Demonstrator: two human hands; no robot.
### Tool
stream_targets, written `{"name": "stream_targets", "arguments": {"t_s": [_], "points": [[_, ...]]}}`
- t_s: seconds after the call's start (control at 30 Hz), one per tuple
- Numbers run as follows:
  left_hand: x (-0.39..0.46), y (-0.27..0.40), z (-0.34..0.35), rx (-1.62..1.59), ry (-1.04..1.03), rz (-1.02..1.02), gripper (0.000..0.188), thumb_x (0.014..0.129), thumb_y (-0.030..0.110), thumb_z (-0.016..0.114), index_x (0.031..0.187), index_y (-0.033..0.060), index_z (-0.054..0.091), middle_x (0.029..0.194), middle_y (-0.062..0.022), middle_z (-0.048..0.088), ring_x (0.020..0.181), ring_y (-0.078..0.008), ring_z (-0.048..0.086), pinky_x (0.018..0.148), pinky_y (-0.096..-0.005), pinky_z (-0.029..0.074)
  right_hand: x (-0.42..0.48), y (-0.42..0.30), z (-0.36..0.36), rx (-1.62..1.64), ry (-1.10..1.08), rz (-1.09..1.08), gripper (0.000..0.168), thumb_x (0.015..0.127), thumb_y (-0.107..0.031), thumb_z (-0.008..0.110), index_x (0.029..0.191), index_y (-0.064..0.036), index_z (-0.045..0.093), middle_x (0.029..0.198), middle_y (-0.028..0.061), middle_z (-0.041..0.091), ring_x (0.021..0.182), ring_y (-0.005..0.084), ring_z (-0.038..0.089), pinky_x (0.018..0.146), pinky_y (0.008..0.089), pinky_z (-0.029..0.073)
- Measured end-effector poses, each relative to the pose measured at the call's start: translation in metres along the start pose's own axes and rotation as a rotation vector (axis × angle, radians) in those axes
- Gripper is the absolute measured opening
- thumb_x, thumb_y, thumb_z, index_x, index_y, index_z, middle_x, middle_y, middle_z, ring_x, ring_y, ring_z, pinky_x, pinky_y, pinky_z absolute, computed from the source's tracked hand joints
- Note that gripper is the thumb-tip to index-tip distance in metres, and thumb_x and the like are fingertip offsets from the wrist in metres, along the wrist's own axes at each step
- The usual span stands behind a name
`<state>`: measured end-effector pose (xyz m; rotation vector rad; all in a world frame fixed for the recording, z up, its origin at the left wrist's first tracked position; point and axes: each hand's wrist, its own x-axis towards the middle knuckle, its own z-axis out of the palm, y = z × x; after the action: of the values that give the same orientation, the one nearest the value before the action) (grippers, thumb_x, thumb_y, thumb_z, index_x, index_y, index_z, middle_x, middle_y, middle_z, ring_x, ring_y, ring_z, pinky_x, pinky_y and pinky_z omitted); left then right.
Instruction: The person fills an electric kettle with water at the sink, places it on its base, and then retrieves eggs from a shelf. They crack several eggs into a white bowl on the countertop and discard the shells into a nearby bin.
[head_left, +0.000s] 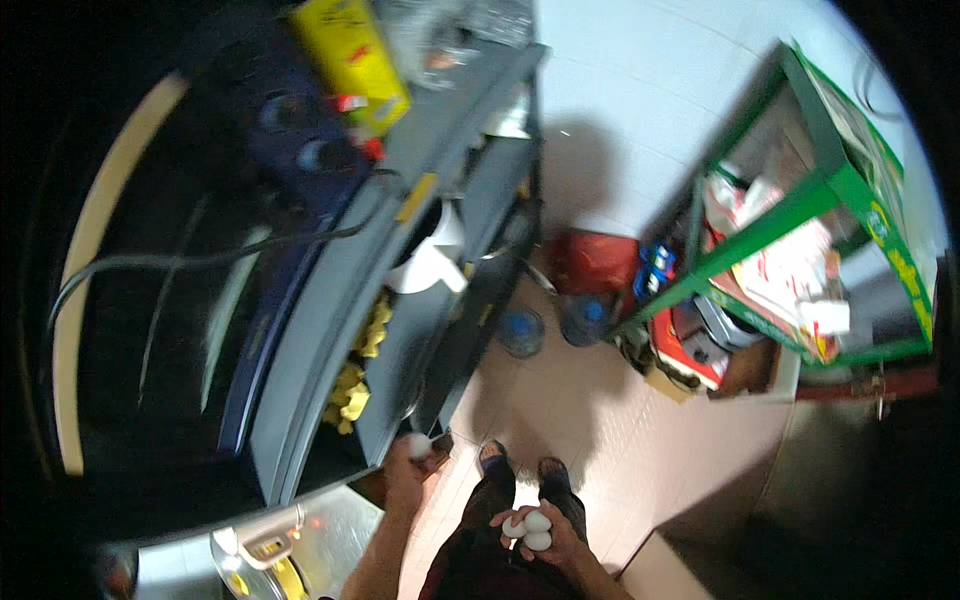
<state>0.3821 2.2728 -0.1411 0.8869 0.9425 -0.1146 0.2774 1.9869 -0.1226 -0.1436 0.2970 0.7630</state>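
Three white eggs (537, 522) rest clustered in my right hand (564, 541), its fingers curled around them in front of my legs. Another white egg (420, 446) is in my left hand (405, 471), which reaches out beside the lower front end of a dark grey shelf unit (409, 337). A thin, light-coloured object shows next to that egg, and a dark shape lies just beyond the fingers; I cannot tell what either is.
To the left, a dark appliance (255, 337) and a yellow box (349, 60) sit atop the shelves. Large clear bottles (520, 332) stand on the tiled floor (555, 397). A green-framed rack (750, 240) holds bags at right. A glass-lidded pot (259, 559) is at lower left.
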Motion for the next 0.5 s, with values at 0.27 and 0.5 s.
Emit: {"name": "stream_targets", "arguments": {"t_s": [0.27,0.5], "points": [[-0.172,-0.069,-0.038,-0.132,-0.015,-0.043,0.029,0.101,0.03,0.049,0.1,0.0021,0.058,0.075,-0.0103,0.055,0.056,-0.0181,0.047,0.056,-0.0362,0.043,-0.008,0.004,0.016,-0.141,-0.046,0.426,0.066,0.101,-0.062,0.039,0.106,-0.002,0.067,0.13,0.03,0.054,0.087,0.0304,0.064,0.046,0.0277,0.053],[-0.237,-0.128,-0.102,-0.455,0.1,0.026,0.025,0.1,0.023,0.052,0.105,-0.0004,0.059,0.08,-0.0143,0.06,0.056,-0.0195,0.052,0.051,-0.0365,0.047,-0.013,0.026,0.018,-0.277,-0.071,0.774,0.068,0.102,-0.062,0.031,0.102,-0.003,0.064,0.13,0.0293,0.054,0.087,0.0322,0.061,0.046,0.0288,0.049]]}}
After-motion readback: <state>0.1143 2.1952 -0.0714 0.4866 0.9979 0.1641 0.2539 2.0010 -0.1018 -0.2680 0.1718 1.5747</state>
